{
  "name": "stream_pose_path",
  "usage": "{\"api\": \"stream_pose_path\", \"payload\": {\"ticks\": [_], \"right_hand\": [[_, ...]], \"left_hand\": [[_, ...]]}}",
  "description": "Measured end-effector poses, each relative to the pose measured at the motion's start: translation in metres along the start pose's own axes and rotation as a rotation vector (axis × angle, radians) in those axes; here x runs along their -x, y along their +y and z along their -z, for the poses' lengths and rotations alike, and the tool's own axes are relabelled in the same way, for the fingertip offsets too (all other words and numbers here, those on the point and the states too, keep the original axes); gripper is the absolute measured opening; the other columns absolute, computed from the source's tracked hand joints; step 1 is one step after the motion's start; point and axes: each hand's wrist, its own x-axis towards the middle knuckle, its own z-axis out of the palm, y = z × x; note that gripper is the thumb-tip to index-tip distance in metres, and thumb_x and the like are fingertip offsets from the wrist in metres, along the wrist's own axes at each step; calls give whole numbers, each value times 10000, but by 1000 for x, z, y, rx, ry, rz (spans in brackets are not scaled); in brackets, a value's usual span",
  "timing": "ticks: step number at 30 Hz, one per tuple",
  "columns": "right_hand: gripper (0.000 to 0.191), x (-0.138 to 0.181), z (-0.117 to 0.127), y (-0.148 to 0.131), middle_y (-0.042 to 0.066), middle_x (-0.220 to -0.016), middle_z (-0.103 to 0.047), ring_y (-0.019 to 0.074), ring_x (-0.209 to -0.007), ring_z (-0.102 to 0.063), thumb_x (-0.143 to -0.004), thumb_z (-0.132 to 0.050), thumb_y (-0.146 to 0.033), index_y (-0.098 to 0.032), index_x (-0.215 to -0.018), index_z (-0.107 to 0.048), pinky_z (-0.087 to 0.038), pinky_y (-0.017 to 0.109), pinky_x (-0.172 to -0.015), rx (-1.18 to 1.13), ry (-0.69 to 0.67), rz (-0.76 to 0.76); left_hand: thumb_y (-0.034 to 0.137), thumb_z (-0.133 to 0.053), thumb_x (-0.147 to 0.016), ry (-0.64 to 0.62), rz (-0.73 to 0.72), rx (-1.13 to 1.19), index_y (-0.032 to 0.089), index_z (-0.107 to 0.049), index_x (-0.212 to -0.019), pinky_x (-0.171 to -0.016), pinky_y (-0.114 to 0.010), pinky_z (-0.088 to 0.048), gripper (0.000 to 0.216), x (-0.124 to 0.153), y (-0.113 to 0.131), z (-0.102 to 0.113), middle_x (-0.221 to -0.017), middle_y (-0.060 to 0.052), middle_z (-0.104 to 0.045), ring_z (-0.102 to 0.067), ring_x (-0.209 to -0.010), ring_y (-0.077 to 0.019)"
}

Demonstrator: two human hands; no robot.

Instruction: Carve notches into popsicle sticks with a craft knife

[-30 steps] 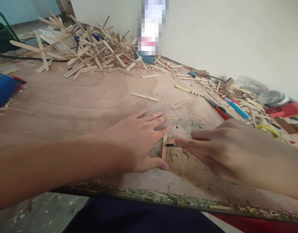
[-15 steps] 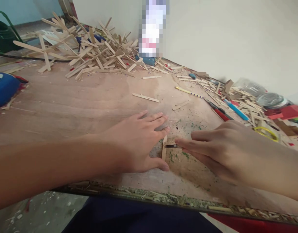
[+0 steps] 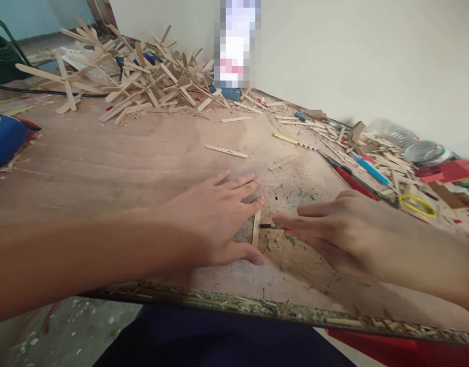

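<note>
A wooden craft stick (image 3: 256, 229) lies on the tabletop, its length running away from me. A small outlined slot shows near its middle. My left hand (image 3: 215, 219) lies over it with fingers spread flat, forefinger at the far end and thumb at the near end. My right hand (image 3: 333, 229) is closed around a slim craft knife (image 3: 268, 226). The knife's dark tip touches the stick's right edge at the outline. Most of its handle is hidden in my fingers.
Joined craft sticks (image 3: 154, 81) are piled at the back left. A slotted stick (image 3: 226, 151), a pencil (image 3: 295, 141), scissors (image 3: 352, 178) and a blue pen-like tool (image 3: 369, 168) lie beyond my hands. Loose sticks and clear plastic containers (image 3: 425, 153) crowd the right. Debris lines the front edge (image 3: 257, 306).
The whole view has shifted slightly, showing more of the scissors' yellow handle. Both hands keep their places around the stick, and the knife tip stays at its outline.
</note>
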Motion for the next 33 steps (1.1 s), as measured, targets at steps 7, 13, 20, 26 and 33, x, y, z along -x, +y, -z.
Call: {"api": "stream_pose_path", "payload": {"ticks": [7,13,20,26,33], "right_hand": [[481,13,-20,7,79,-934,-789,155,-620,-650,-1039,-444,-42,-142,-1419,-722,-370,304,-560,6,95,-11],[383,14,-37,8,24,-799,-709,123,-620,-625,-1154,-426,-132,-118,-1409,-713,-415,259,-572,-72,179,-22],[440,17,-27,4,58,-960,-803,137,-625,-662,-1075,-465,-88,-162,-1439,-700,-344,316,-573,74,140,-28],[397,11,-16,-2,75,-1069,-833,160,-674,-704,-1057,-534,-96,-193,-1389,-729,-338,344,-588,54,100,-64],[347,12,-12,-3,21,-876,-756,154,-624,-630,-1068,-528,-101,-193,-1339,-724,-289,347,-597,55,65,-69]], "left_hand": [[854,-536,-1003,-6,1,1,122,-433,-1699,-1403,-599,-150,1015,-1,1,2,-1815,-185,-150,-124,-1731,-360],[900,-523,-973,103,-15,-16,155,-466,-1687,-1397,-583,-183,1034,-1,-4,-8,-1814,-165,-205,-173,-1726,-341],[924,-494,-965,133,-20,-2,168,-474,-1685,-1391,-584,-175,1044,2,-6,-12,-1809,-169,-220,-196,-1721,-350],[894,-501,-990,52,0,24,155,-456,-1693,-1400,-594,-138,1021,2,-2,-3,-1813,-172,-172,-165,-1726,-353],[888,-505,-992,80,-15,3,133,-471,-1681,-1397,-617,-166,1022,2,-2,-3,-1806,-187,-202,-182,-1722,-357]]}}
